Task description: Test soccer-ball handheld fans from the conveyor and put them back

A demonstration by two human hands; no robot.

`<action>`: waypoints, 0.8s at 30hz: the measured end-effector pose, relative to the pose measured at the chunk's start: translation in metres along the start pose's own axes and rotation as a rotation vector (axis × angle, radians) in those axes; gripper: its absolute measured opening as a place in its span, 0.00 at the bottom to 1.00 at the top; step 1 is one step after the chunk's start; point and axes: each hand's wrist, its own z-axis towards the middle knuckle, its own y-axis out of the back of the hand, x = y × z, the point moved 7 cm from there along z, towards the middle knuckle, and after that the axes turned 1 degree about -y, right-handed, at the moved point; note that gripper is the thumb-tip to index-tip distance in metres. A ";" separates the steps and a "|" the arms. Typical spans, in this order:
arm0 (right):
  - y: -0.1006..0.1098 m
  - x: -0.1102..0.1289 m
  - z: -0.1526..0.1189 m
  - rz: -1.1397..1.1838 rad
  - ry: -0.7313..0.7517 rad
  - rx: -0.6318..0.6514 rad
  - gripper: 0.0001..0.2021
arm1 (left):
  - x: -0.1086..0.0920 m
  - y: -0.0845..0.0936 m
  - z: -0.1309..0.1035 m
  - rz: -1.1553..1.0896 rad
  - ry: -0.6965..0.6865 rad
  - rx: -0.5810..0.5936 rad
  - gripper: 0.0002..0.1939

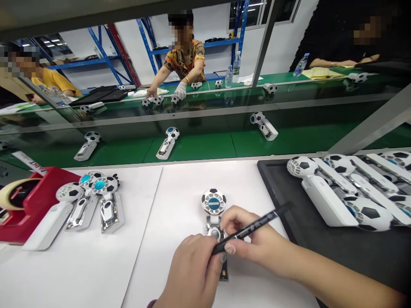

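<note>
On the white work surface stands a handheld fan [214, 202] with a football-patterned round head and an uncovered handle showing inner parts. My left hand [194, 269] is closed over the left side of that handle, hiding much of it. My right hand [257, 237] has its thumb and curled forefinger around a black pen [253, 226], beside the fan's neck. The pen slants from my left forefinger and thumb up to the right; its far end is blurred. Whatever its lower end touches is hidden.
Several similar fans [107, 211] lie at left near a red tape dispenser [38, 201]. At right, a black tray [272, 188] holds more fans. Spaced-out fans [167, 143] lie on a green conveyor belt [205, 147]. Co-workers [189, 60] sit beyond it.
</note>
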 end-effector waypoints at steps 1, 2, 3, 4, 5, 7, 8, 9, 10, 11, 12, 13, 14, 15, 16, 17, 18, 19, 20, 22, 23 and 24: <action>0.004 0.001 0.000 0.041 0.010 -0.058 0.13 | -0.004 0.001 0.000 -0.012 -0.048 0.026 0.14; 0.008 0.002 -0.001 0.102 0.018 -0.097 0.14 | -0.009 0.003 0.000 -0.035 -0.116 0.040 0.16; 0.010 0.004 -0.001 0.165 0.011 -0.107 0.15 | -0.015 0.008 0.000 -0.053 -0.195 0.029 0.17; 0.008 0.004 -0.002 0.206 -0.024 -0.073 0.16 | -0.020 0.014 0.001 -0.046 -0.271 -0.007 0.17; 0.003 0.005 -0.003 0.207 -0.083 0.011 0.17 | -0.025 0.022 0.001 -0.003 -0.340 -0.067 0.15; -0.014 0.007 -0.011 0.092 -0.244 0.252 0.17 | -0.032 0.033 0.003 0.164 -0.433 -0.178 0.11; -0.021 0.007 -0.017 0.001 -0.326 0.362 0.17 | -0.034 0.034 0.005 0.247 -0.457 -0.190 0.13; -0.025 0.007 -0.024 -0.094 -0.398 0.433 0.17 | -0.035 0.034 0.007 0.302 -0.478 -0.173 0.13; -0.026 0.008 -0.029 -0.171 -0.455 0.461 0.18 | -0.035 0.031 0.009 0.327 -0.490 -0.130 0.11; -0.025 0.009 -0.033 -0.213 -0.490 0.455 0.20 | -0.035 0.029 0.010 0.330 -0.493 -0.085 0.08; -0.023 0.011 -0.034 -0.225 -0.501 0.431 0.22 | -0.033 0.029 0.011 0.319 -0.483 -0.051 0.08; -0.022 0.015 -0.034 -0.214 -0.474 0.410 0.23 | -0.032 0.030 0.012 0.293 -0.463 -0.031 0.12; -0.020 0.020 -0.032 -0.199 -0.415 0.386 0.24 | -0.029 0.032 0.013 0.250 -0.428 -0.019 0.17; -0.016 0.026 -0.029 -0.197 -0.338 0.347 0.23 | -0.026 0.035 0.014 0.185 -0.381 -0.009 0.21; -0.012 0.031 -0.026 -0.218 -0.254 0.303 0.20 | -0.022 0.037 0.015 0.098 -0.330 0.007 0.23; -0.007 0.036 -0.024 -0.261 -0.173 0.256 0.15 | -0.018 0.036 0.017 -0.004 -0.278 0.042 0.25; -0.004 0.040 -0.022 -0.313 -0.098 0.229 0.11 | -0.016 0.033 0.020 -0.104 -0.238 0.102 0.27; -0.003 0.044 -0.021 -0.361 -0.021 0.214 0.12 | -0.015 0.027 0.022 -0.187 -0.212 0.180 0.28; -0.004 0.048 -0.021 -0.399 0.052 0.201 0.13 | -0.015 0.019 0.024 -0.255 -0.193 0.271 0.28; -0.007 0.054 -0.024 -0.454 0.193 0.177 0.09 | -0.018 0.003 0.027 -0.356 -0.152 0.454 0.27; -0.008 0.057 -0.027 -0.475 0.265 0.138 0.08 | -0.020 -0.004 0.028 -0.399 -0.122 0.532 0.27; -0.008 0.061 -0.030 -0.493 0.332 0.091 0.11 | -0.023 -0.008 0.029 -0.440 -0.098 0.598 0.26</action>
